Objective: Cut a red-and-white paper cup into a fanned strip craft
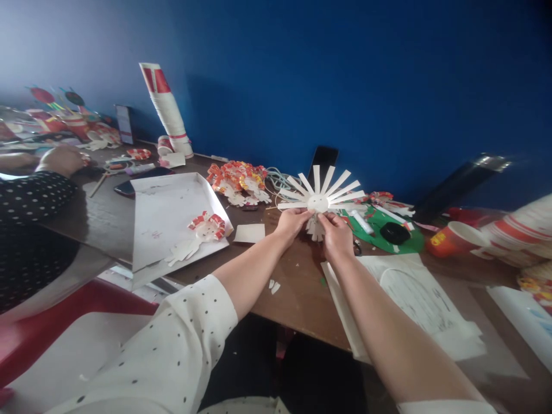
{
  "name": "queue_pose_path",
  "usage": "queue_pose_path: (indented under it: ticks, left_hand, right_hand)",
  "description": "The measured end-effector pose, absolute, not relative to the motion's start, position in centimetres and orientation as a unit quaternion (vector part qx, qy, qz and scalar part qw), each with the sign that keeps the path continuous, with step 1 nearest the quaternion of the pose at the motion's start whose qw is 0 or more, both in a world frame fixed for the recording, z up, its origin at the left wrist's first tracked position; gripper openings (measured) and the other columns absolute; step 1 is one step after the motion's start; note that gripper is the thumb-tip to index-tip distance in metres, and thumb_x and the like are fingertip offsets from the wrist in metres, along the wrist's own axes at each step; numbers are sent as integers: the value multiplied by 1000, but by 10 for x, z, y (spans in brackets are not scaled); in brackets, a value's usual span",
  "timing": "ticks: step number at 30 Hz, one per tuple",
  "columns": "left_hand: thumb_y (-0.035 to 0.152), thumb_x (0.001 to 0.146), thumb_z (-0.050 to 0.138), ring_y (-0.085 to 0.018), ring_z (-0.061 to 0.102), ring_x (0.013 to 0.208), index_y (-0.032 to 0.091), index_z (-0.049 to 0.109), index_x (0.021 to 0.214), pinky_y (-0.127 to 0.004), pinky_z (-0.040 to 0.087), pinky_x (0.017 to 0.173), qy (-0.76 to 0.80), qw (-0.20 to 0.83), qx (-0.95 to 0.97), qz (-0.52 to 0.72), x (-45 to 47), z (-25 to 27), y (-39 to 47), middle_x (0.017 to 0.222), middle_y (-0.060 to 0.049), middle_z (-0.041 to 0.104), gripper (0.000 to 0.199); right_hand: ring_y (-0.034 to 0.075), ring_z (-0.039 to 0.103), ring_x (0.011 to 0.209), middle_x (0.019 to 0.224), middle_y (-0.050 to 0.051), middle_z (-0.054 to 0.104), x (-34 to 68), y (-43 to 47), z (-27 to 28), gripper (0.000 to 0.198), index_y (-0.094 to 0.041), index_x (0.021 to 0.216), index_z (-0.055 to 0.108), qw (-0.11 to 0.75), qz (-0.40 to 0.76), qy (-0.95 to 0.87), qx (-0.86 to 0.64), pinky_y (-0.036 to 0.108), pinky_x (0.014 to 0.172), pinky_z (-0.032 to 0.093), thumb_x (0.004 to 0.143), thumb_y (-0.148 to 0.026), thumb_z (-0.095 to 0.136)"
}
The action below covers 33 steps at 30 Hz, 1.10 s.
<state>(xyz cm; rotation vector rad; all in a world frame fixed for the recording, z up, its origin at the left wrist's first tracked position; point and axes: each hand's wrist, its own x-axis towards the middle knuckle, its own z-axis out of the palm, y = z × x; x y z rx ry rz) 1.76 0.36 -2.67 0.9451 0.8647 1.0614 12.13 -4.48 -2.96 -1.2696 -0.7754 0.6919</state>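
Note:
Both my hands hold up a paper cup cut into strips (318, 202), its white strips fanned out round a small disc with faint marks on it. My left hand (293, 223) pinches its lower left edge. At the lower right edge, my right hand (335, 231) has its fingers closed on the same piece. More pale strips hang below the disc, between my hands. Left of my left hand a small blank paper (249, 233) lies on the brown table (297, 287). White scraps (274, 286) lie nearer to me.
A white tray (164, 207) at left bears a red-and-white paper figure (207, 229). Similar figures (239, 181) are heaped behind. Tall cup stacks (166, 109) lean at left and lie at right. A green sheet (388, 230) and papers (414, 293) lie right. Another person's hand (64, 160) works at far left.

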Motion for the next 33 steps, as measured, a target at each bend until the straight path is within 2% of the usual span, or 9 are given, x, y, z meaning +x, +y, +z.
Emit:
queue_pose_path:
  ticks: [8, 17, 22, 26, 33]
  left_hand:
    - [35, 71, 73, -13, 55, 58, 14, 73, 73, -24, 42, 60, 450, 572, 513, 455, 12, -19, 1, 61, -3, 66, 21]
    - [36, 72, 70, -13, 54, 57, 15, 71, 70, -23, 40, 58, 446, 559, 528, 458, 13, -21, 2, 60, -2, 64, 21]
    - [33, 71, 72, -14, 55, 59, 15, 70, 67, -24, 41, 59, 459, 545, 528, 462, 12, -17, -1, 61, -3, 65, 19]
    - [33, 69, 74, -13, 53, 56, 15, 69, 63, -23, 39, 57, 448, 555, 524, 466, 14, -16, -3, 57, -2, 63, 19]
    - [38, 71, 72, -10, 52, 52, 15, 72, 81, -23, 42, 57, 380, 629, 494, 465, 21, -29, -2, 62, -2, 65, 25]
  right_hand:
    - [17, 62, 63, 68, -2, 70, 122, -46, -29, 30, -21, 78, 70, 666, 335, -345, -571, 30, 62, 49, 58, -41, 78]
    - [19, 65, 65, 68, -2, 70, 120, -45, -31, 30, -21, 80, 71, 682, 349, -330, -551, 32, 65, 52, 58, -40, 78]
    - [17, 61, 60, 65, -2, 69, 118, -43, -34, 32, -21, 77, 70, 694, 355, -319, -539, 31, 62, 51, 58, -44, 79]
    - [17, 61, 61, 67, -2, 69, 122, -38, -39, 31, -21, 76, 69, 688, 326, -326, -560, 31, 63, 50, 61, -47, 77]
    - [18, 61, 68, 71, 0, 70, 126, -37, -37, 29, -20, 74, 68, 675, 262, -355, -591, 31, 67, 48, 65, -47, 71]
